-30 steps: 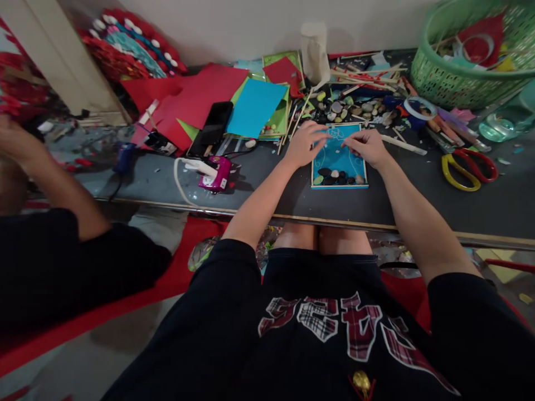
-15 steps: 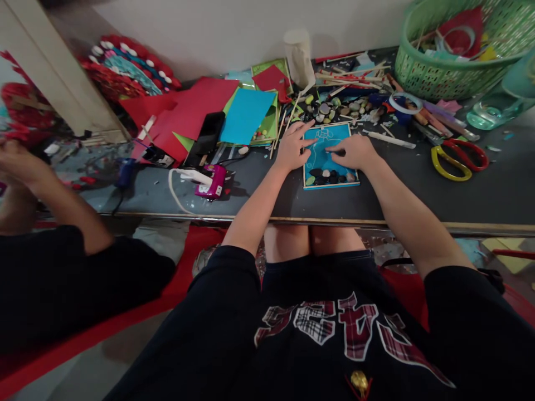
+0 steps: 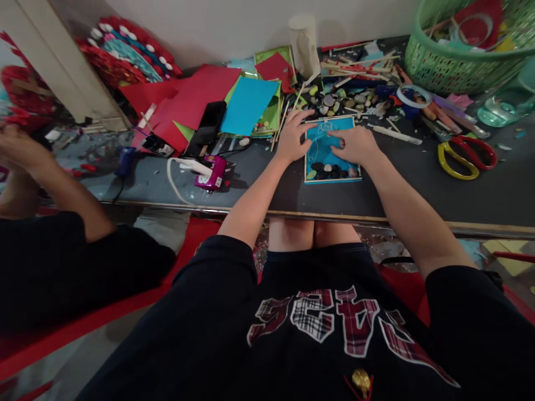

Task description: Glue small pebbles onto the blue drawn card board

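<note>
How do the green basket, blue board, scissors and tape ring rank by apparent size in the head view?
1. green basket, though cropped by the frame.
2. blue board and scissors: similar length, too close to rank; the board is partly covered.
3. tape ring, smallest.

A plain off-white wall [image 3: 217, 22] is running along the far side of the dark grey worktop [image 3: 460, 195], which is showing a pale wooden front edge. At the upper left a cream-coloured post [image 3: 54, 61] is standing beside the wall. Below, a grey floor [image 3: 71, 367] is lying partly under a red sheet [image 3: 192, 239]. Soft indoor light is falling evenly.
</note>
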{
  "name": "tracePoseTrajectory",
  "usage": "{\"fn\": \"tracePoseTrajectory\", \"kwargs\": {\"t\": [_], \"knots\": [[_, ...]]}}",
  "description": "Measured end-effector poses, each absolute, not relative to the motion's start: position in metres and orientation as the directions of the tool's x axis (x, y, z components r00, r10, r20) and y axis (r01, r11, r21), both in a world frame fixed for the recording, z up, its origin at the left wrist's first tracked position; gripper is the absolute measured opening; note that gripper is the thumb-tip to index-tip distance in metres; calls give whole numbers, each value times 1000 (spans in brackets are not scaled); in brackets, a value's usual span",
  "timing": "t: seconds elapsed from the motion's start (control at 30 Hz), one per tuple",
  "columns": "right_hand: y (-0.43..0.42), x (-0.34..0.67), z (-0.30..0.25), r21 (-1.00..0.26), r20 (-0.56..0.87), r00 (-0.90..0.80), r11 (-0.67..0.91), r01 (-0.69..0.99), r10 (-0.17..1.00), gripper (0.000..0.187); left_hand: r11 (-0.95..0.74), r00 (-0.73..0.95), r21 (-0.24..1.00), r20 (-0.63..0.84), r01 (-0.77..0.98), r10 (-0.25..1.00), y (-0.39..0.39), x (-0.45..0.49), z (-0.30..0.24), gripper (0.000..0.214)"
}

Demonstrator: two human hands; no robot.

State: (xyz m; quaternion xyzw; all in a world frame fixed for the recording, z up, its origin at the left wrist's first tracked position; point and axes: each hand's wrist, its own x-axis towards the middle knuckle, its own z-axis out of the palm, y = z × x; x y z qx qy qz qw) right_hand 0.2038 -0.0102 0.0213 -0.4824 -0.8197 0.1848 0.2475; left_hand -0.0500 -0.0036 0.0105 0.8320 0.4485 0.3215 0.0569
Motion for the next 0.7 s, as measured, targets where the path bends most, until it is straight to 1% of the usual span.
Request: {"fn": "tracePoseTrajectory", "kwargs": {"t": [0.07,0.17,0.23,0.3,0.37,0.43,0.5,0.57,0.63,0.7], "knots": [[-12,203,27,-550,243,-381,450,704,892,44,-551,326,386,512,739,795,0,-54,6,52],[-14,203,36,-526,250,-311,399,751,917,36,-448,155,423,569,787,808,10,-63,-4,52],[-11,211,40,-530,277,-203,326,783,939,31,-399,31,466,620,790,784,19,-71,-13,51],[-4,228,41,-561,320,-57,237,793,946,30,-369,-68,516,646,773,761,27,-77,-21,50],[5,249,40,-592,365,89,156,791,927,29,-316,-142,561,626,765,766,31,-79,-27,50],[11,268,40,-616,414,178,130,777,893,36,-272,-200,601,601,752,774,32,-78,-29,53],[13,278,42,-614,424,254,69,787,869,50,-259,-233,616,602,744,764,32,-74,-28,57],[9,277,47,-605,413,297,16,796,861,57,-272,-234,598,631,754,739,30,-70,-27,57],[2,269,55,-582,385,307,-30,813,870,53,-301,-201,561,663,771,721,29,-68,-25,54],[-6,263,63,-557,359,307,-62,828,881,38,-343,-140,521,683,781,717,27,-66,-23,48]]}}
